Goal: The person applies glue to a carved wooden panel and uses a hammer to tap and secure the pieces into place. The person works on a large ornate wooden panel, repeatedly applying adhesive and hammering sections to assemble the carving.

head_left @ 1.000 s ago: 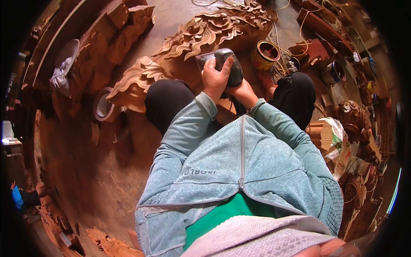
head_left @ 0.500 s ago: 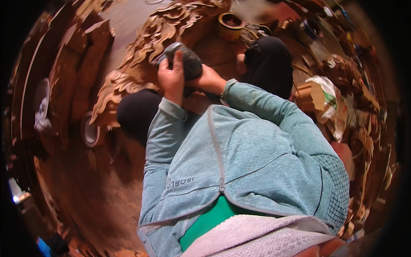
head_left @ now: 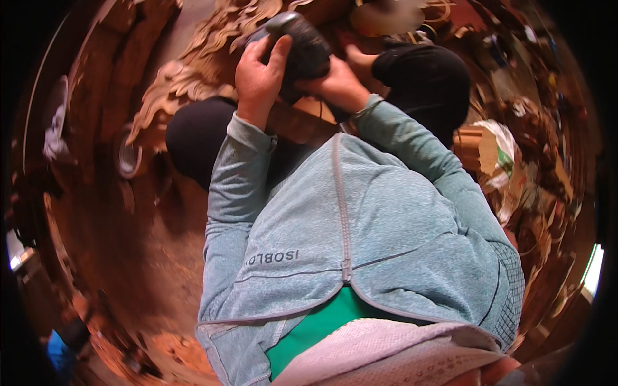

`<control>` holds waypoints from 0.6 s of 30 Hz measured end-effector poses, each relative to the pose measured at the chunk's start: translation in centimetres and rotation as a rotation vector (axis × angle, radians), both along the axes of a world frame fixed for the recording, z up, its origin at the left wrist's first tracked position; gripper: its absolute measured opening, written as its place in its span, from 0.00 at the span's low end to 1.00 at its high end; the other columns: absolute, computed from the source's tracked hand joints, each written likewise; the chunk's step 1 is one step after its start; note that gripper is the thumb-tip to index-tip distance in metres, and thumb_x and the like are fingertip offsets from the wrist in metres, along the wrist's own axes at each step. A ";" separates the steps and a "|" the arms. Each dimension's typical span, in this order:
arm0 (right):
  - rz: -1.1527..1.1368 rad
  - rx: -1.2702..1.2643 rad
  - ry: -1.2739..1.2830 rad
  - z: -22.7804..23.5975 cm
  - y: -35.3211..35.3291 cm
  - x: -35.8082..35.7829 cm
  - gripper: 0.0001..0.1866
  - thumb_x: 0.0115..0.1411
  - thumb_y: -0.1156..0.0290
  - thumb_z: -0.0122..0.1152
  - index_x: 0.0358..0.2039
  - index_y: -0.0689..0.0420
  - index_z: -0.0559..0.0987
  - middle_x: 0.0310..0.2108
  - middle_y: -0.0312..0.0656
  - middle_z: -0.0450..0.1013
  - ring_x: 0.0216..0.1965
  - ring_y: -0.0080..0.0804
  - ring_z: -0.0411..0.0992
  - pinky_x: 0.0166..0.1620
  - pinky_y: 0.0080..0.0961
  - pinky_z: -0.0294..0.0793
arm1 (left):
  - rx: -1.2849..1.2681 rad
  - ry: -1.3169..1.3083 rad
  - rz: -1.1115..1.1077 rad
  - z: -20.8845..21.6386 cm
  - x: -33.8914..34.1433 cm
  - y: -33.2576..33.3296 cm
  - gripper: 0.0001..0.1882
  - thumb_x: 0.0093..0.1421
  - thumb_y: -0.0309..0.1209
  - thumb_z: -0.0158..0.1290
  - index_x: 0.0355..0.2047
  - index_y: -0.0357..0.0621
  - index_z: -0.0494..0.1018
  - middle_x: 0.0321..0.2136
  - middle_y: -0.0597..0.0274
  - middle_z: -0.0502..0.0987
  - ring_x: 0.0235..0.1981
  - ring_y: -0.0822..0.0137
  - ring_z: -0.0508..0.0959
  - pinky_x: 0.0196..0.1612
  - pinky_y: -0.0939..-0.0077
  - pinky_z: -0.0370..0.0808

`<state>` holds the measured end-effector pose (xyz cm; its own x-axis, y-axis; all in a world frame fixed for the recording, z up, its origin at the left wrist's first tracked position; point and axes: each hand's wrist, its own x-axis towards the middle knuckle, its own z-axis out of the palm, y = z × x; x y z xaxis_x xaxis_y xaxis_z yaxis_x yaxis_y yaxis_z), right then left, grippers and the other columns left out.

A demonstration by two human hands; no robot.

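Observation:
Both my hands grip a dark grey, rounded handheld power tool, which looks like a palm sander. My left hand wraps its near left side, thumb pointing up. My right hand closes round the right side and lower end. A thin dark cord seems to hang below the tool. Beyond and to the left lies a carved wooden piece with scrolled, wavy relief. Whether the tool touches the wood, I cannot tell. My knees, in black trousers, flank the hands.
Long wooden boards stand at the left, near a pale ring-shaped roll and a white cloth. To the right are a wooden block, a white-and-green bag and heaped carved scraps. Something round and blurred sits at the top.
The hands and tool appear higher in the view and slightly further right. The whole view has shifted, and the tin at the top is now mostly out of sight. Both hands keep their hold.

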<state>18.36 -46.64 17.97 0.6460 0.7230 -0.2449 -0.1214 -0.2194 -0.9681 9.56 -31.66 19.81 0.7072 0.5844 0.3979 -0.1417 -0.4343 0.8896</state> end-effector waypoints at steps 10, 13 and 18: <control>0.241 -0.213 -0.085 10.9 3.8 9.9 0.22 0.56 0.67 0.68 0.53 0.50 0.78 0.44 0.44 0.81 0.44 0.39 0.79 0.46 0.28 0.77 | -0.103 -0.013 0.763 0.5 -19.8 6.4 0.19 0.74 0.36 0.42 0.54 0.32 0.72 0.50 0.55 0.77 0.49 0.67 0.75 0.55 0.74 0.69; 0.257 -0.186 -0.122 12.6 5.5 12.9 0.16 0.56 0.67 0.69 0.44 0.55 0.79 0.34 0.40 0.78 0.35 0.29 0.76 0.40 0.25 0.75 | -0.750 -0.019 0.775 -9.8 -27.6 4.9 0.22 0.74 0.41 0.40 0.56 0.37 0.70 0.50 0.57 0.76 0.49 0.65 0.75 0.52 0.69 0.71; 0.238 -0.175 -0.038 10.1 9.1 16.2 0.12 0.56 0.67 0.69 0.39 0.58 0.80 0.28 0.34 0.74 0.29 0.21 0.72 0.31 0.20 0.72 | -1.356 0.276 0.627 -17.3 -25.6 -4.3 0.21 0.73 0.41 0.41 0.56 0.38 0.70 0.49 0.57 0.76 0.48 0.66 0.75 0.50 0.70 0.72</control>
